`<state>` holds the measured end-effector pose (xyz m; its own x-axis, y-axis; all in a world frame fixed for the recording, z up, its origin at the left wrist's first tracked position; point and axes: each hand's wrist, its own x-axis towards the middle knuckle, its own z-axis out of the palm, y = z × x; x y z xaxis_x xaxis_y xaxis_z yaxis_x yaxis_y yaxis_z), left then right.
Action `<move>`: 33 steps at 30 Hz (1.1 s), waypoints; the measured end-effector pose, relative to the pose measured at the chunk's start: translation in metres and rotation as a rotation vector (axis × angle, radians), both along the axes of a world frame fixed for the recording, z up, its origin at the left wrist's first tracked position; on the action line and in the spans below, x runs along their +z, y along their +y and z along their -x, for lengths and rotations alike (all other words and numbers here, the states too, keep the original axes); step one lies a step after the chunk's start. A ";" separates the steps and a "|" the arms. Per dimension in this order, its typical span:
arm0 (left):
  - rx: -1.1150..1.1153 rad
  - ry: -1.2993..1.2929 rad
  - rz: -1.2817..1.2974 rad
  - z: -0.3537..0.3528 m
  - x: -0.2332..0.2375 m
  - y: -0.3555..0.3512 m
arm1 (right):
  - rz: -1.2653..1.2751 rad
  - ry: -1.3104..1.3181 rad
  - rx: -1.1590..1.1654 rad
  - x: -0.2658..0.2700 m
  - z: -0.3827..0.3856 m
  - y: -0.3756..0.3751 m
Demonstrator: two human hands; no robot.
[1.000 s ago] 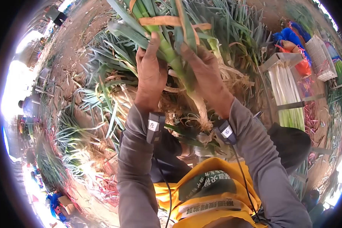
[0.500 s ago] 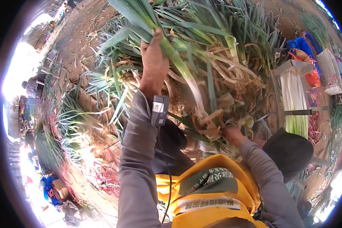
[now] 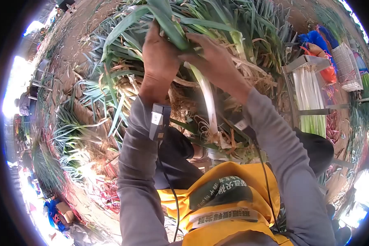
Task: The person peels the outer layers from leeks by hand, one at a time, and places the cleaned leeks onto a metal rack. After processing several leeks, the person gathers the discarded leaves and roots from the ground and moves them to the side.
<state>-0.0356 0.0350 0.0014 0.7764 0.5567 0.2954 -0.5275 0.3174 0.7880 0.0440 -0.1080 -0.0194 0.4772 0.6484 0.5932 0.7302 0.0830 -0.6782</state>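
Observation:
A long green onion (image 3: 208,100) hangs with its white stem down and its roots over loose, peeled-looking leaves. My left hand (image 3: 162,61) is closed round its green upper part. My right hand (image 3: 217,61) is on the same onion from the right, with its fingers at the stalk just under the leaves; they are slightly blurred. Behind both hands lies a big heap of green onions (image 3: 250,24) with dry outer leaves and muddy roots.
On the right, a metal rack (image 3: 307,63) holds a bundle of trimmed white onion stems (image 3: 307,90). Beyond it are a white basket (image 3: 347,67) and blue and orange bags (image 3: 317,45). More green onions (image 3: 71,123) and red strings (image 3: 108,190) lie on the ground at left.
My right hand has come up from the dry leaves near the root end to the upper stalk beside my left hand. The withered leaves round the root end have come away, baring the roots.

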 end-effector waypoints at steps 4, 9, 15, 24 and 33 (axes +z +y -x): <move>-0.060 -0.014 0.307 -0.002 -0.009 0.009 | -0.034 -0.011 -0.015 -0.001 -0.004 0.015; 0.522 0.520 -1.302 0.014 -0.017 0.018 | 0.028 0.224 0.032 0.018 0.004 0.006; 0.054 0.044 0.394 -0.001 0.000 -0.020 | 0.079 0.540 0.168 0.026 -0.005 0.005; 0.154 0.045 0.354 -0.005 0.002 -0.007 | 0.124 0.341 0.010 0.028 -0.006 0.014; 0.276 0.123 -0.087 0.004 0.022 -0.015 | 0.035 0.499 0.217 0.026 0.022 -0.024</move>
<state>-0.0395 0.0197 0.0235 0.6323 0.7280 0.2649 -0.4837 0.1039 0.8691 0.0219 -0.1318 0.0065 0.5482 0.7787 0.3052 0.2874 0.1673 -0.9431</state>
